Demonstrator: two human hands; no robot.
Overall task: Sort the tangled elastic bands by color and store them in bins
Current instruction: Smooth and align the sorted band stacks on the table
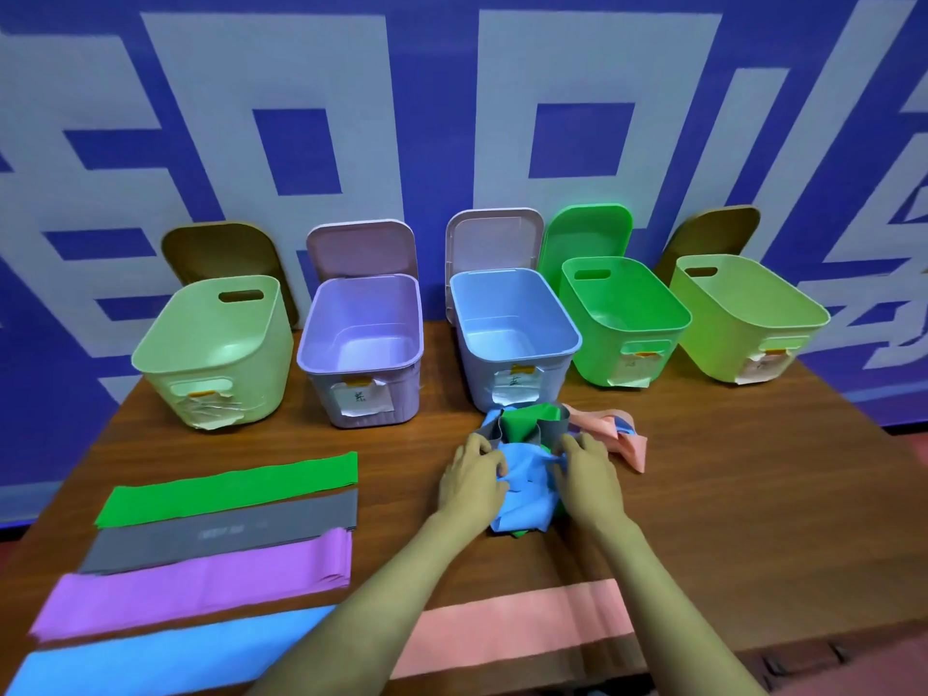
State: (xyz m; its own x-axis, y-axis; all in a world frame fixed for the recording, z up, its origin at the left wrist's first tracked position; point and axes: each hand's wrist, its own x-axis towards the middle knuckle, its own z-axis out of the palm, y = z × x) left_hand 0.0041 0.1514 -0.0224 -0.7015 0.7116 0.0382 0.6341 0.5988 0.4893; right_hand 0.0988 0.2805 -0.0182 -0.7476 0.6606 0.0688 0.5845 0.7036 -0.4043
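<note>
**Five open bins, one knot of bands on the table**

Head view: five bins stand in a row at the far side of the table (753, 519). From left to right they are a pale green bin (251, 374), a lilac bin (401, 394), a blue bin (469, 364), a bright green bin (592, 354) and a yellow-green bin (713, 354). The lilac and blue bins show only their bare plastic floors, and no band shows in the other three. Each bin has a paper label on its front. Behind each bin a lid leans against the wall.

The tangle of bands (522, 421) lies on the table just in front of the blue bin, with blue, green, grey and pink strips wound together. The left grip (472, 474) and the right grip (587, 474) have their fingers curled into the tangle from either side, pinching its blue strip.

Flat on the table at the near left lie a green band (231, 487), a grey band (226, 532), a purple band (201, 585) and a blue band (165, 655). A pink band (507, 625) lies under the forearms.
</note>
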